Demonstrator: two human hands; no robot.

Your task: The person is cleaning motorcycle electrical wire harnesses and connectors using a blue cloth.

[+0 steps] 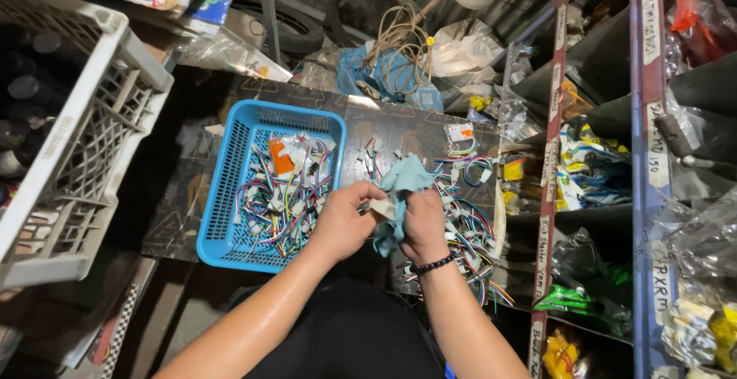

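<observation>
- Left hand [343,224]: grip closed on a small pale connector [383,209] and on the edge of the light blue cloth [402,183].
- Right hand [424,224]: grip closed around the light blue cloth; a black wristband [434,264] sits on the wrist.
- Both hands meet over the near edge of the tabletop [399,130].
- Blue basket [230,187], left half of the tabletop, holds coloured wire harnesses.
- Loose wire harnesses [468,225] lie toward the right edge.
- A white crate [84,141] stands beyond the left edge.
</observation>
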